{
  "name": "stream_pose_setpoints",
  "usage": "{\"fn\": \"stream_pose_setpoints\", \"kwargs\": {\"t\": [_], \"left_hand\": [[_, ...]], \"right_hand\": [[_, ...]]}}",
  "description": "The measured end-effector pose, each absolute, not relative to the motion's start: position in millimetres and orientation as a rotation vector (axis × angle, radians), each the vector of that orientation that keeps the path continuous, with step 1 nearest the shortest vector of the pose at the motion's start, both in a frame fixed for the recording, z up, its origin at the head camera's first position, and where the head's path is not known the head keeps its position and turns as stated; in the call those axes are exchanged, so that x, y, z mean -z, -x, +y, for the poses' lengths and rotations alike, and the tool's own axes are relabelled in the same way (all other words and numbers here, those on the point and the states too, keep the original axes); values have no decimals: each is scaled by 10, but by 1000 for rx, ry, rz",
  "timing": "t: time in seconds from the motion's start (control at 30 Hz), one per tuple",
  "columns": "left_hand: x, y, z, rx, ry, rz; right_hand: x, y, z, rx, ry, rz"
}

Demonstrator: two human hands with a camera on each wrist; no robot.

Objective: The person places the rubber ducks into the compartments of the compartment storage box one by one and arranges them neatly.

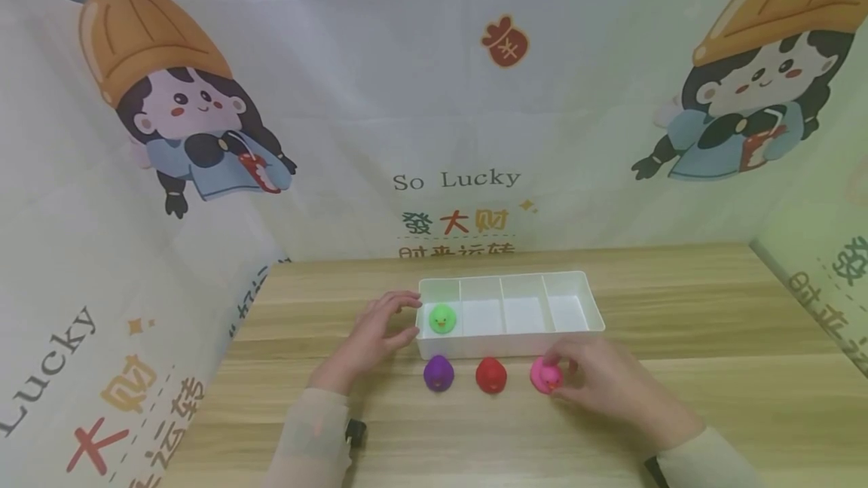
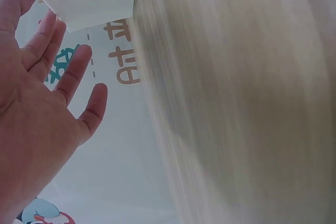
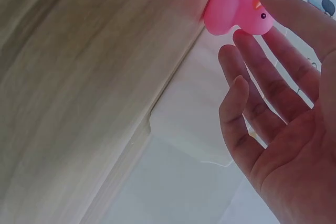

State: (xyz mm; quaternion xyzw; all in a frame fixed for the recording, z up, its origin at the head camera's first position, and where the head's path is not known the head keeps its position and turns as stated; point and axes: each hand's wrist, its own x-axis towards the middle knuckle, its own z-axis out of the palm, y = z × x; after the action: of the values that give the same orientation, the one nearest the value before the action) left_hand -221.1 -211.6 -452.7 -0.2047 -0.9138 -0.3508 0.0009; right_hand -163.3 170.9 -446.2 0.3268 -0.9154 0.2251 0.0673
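A white tray [image 1: 508,345] with a row of compartments stands on the table; a green rubber duck [image 1: 443,319] sits in its leftmost one. In front of the tray, a purple duck [image 1: 438,373], a red duck [image 1: 491,376] and a pink duck [image 1: 542,376] form a row. My right hand [image 1: 603,375] holds the pink duck's head between thumb and fingers; the right wrist view shows the duck [image 3: 231,6] still on the tabletop. At the tray's left end is my left hand [image 1: 369,337], fingers spread and fingertips at its edge, holding nothing.
The wooden table [image 1: 441,443] runs back to a printed cloth [image 1: 339,96], which also hangs along both sides. A dark wrist strap piece [image 1: 356,432] shows at the left sleeve.
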Motion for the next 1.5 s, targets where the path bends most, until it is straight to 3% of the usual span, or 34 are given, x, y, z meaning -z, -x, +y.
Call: {"fn": "stream_pose_setpoints", "kwargs": {"t": [1.5], "left_hand": [[4551, 2218, -2126, 1110, 646, -2866]], "right_hand": [[4371, 1606, 1604, -757, -926, -2757]]}}
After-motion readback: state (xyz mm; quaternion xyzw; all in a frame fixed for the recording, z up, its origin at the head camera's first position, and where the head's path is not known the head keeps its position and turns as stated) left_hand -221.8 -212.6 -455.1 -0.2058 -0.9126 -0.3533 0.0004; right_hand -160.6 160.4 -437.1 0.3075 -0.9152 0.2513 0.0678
